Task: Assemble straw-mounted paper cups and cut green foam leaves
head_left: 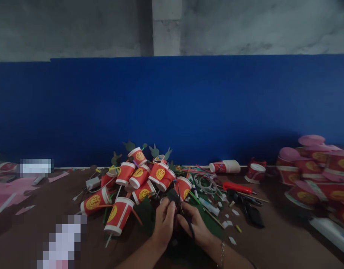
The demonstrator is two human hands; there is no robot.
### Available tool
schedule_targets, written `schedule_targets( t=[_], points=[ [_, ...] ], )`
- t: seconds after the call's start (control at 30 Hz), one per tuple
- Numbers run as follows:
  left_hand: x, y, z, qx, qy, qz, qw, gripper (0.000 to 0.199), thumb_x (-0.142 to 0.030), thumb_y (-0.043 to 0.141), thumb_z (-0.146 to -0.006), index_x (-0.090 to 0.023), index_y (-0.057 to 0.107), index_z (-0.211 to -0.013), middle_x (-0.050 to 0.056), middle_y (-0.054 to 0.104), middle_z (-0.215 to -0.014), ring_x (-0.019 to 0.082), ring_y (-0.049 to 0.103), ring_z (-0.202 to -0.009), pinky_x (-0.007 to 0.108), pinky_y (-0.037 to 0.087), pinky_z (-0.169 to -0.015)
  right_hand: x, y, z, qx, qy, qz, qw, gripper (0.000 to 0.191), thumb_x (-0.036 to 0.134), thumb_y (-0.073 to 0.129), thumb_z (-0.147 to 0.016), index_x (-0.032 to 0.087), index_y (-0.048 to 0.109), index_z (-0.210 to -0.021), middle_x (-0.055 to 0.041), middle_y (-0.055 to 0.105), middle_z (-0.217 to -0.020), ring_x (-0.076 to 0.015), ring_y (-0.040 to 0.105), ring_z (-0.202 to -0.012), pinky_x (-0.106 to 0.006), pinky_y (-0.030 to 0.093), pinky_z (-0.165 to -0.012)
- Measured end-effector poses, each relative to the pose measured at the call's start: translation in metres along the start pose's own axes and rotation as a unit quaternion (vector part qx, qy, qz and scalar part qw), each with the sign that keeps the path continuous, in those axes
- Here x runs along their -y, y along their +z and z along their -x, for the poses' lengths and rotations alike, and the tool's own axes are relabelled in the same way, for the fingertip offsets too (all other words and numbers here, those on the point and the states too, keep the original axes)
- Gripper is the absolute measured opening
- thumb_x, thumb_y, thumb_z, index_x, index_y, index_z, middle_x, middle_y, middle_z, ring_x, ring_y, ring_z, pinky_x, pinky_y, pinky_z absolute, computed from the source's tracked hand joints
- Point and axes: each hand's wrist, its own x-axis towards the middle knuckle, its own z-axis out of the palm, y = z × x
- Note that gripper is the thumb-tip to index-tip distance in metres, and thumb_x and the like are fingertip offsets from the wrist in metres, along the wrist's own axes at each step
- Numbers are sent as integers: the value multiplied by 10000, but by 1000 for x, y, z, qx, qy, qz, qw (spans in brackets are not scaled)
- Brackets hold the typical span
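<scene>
My left hand (pixel 163 222) is closed on a piece of dark green paper (pixel 172 194), held up near the front of the table. Beside it, my right hand (pixel 198 226) grips black-handled scissors (pixel 191 231), whose blades point up next to the paper. The two hands nearly touch, and part of the paper is hidden behind the fingers. Just beyond them lies a heap of red and white paper cups (pixel 123 215) with yellow round prints, several with straws stuck through. A larger dark green sheet (pixel 146 216) lies under the hands and the heap.
Right of my hands are small white paper scraps (pixel 232 240), a glue tube (pixel 209 206), a coiled white cable (pixel 206 184) and a red tool (pixel 237 187). Pink-topped cups (pixel 312 164) stand far right. Pink paper (pixel 12 194) lies left. A blue panel (pixel 172 108) rises behind.
</scene>
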Motion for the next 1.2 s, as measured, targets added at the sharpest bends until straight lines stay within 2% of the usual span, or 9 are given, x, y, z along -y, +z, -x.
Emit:
schedule_targets(
  t=[0.13,0.3,0.5,0.67,0.83,1.0,1.2],
  points=[
    [0,1,1,-49,-29,2,998,327,-495,583,-699,-178,602,-774,32,606,-746,180,568,-739,254,469,-675,0,0,1,5,1,4,1000,257,397,604,-755,147,564,-799,10,532,-636,-108,476,-541,-209,431,-503],
    [-2,0,-1,2,-15,-6,1000,303,-469,528,-757,-175,599,-740,19,598,-690,169,556,-702,257,467,-685,-1,-1,1,0,-6,15,1000,282,429,581,-766,148,566,-779,5,529,-643,-104,469,-539,-204,428,-496],
    [0,-1,-1,-10,-6,-1,1000,285,-462,543,-749,-185,605,-717,15,603,-692,171,559,-711,253,472,-672,0,0,1,-2,5,-1,1000,259,407,610,-749,155,575,-796,18,532,-620,-109,480,-538,-205,424,-505],
    [3,0,0,-53,-30,7,998,345,-468,609,-689,-164,632,-851,59,645,-834,206,585,-816,286,479,-740,-3,-2,0,3,7,-6,1000,227,371,599,-768,150,574,-815,15,538,-648,-102,472,-537,-200,410,-497],
    [4,-1,0,-33,-38,8,999,336,-457,585,-718,-167,635,-879,59,656,-853,202,587,-829,277,475,-749,-4,-2,1,-5,-3,0,1000,234,369,634,-741,148,580,-795,12,536,-670,-107,470,-566,-202,419,-518],
    [-4,-2,-2,32,-3,-3,999,299,-434,498,-794,-170,639,-799,41,650,-768,186,582,-776,264,463,-750,-3,-1,2,4,8,-14,1000,236,365,638,-744,145,567,-788,22,520,-618,-94,452,-510,-191,395,-467],
    [-9,-2,-3,18,-15,6,1000,350,-454,526,-764,-156,651,-898,83,667,-913,223,581,-900,300,446,-827,-7,-2,1,-12,-10,2,1000,258,374,669,-714,141,561,-742,24,505,-622,-87,451,-519,-181,396,-470]
  ],
)
